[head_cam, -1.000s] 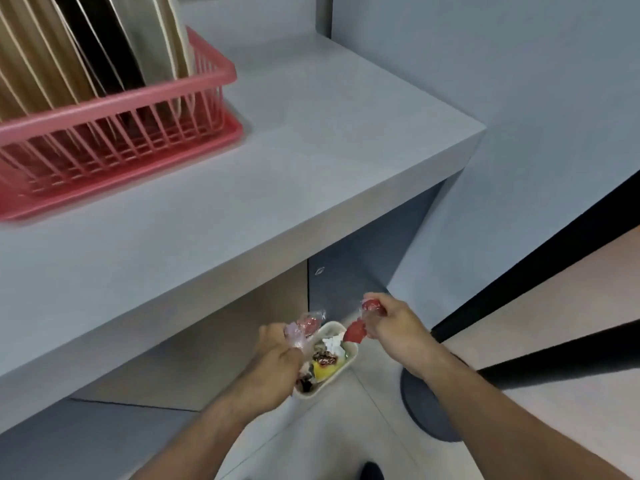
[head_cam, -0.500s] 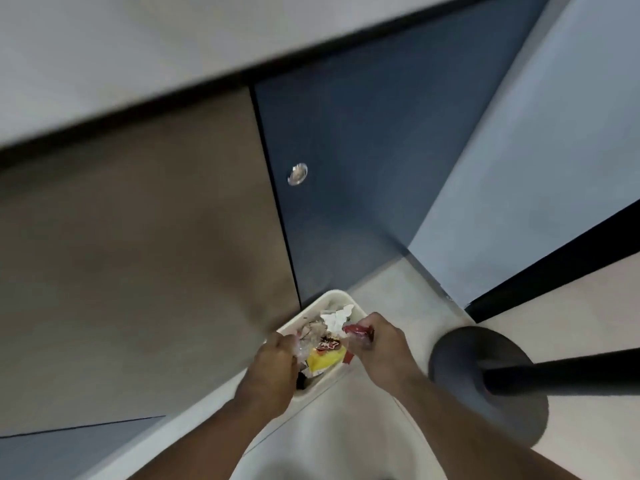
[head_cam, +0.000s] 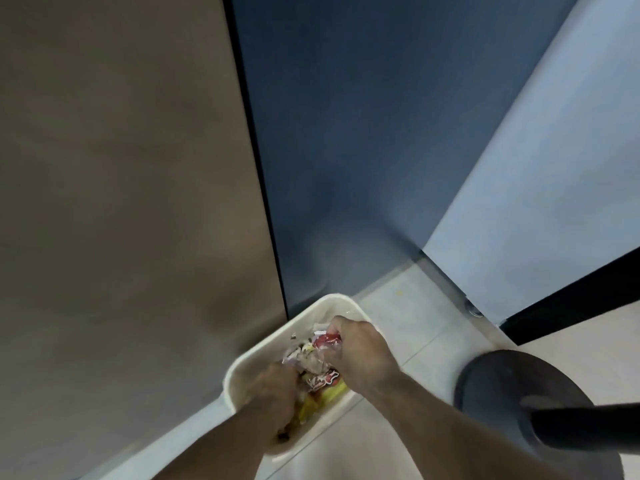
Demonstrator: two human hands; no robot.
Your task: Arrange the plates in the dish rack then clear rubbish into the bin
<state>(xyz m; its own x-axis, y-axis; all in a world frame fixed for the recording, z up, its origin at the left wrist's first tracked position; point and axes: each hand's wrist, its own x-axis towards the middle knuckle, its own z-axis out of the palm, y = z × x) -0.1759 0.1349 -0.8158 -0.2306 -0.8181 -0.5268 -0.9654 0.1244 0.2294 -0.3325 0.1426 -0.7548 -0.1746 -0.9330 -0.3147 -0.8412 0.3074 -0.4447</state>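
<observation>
From the head camera, looking steeply down, a cream bin (head_cam: 242,362) with rounded corners stands on the pale tiled floor (head_cam: 415,327), its far corner close against the foot of a cupboard. The cupboard front is split by a dark vertical seam into a brown panel (head_cam: 121,202) on the left and a dark blue panel (head_cam: 346,133) on the right. A pale wall (head_cam: 554,161) rises further right, with a black strip (head_cam: 571,306) along its base.

Both hands are down over the bin's mouth. The right hand (head_cam: 360,348) has its fingers curled and pinches a red wrapper (head_cam: 327,339), holding it just above the rubbish inside. The left hand (head_cam: 273,393) reaches into the near side of the bin with its back to the camera and its fingers bent down among the rubbish. Crumpled clear plastic (head_cam: 310,363) sits right at its knuckles, but its fingertips are hidden, so I cannot tell whether it grips anything.

In the bin, between the two hands, lie a red and white wrapper (head_cam: 322,379) and, below it, a yellow wrapper (head_cam: 332,393).

To the right of the bin, apart from it, a round black stand base (head_cam: 498,382) rests on the floor, with a black pole (head_cam: 588,424) running off the right edge.
</observation>
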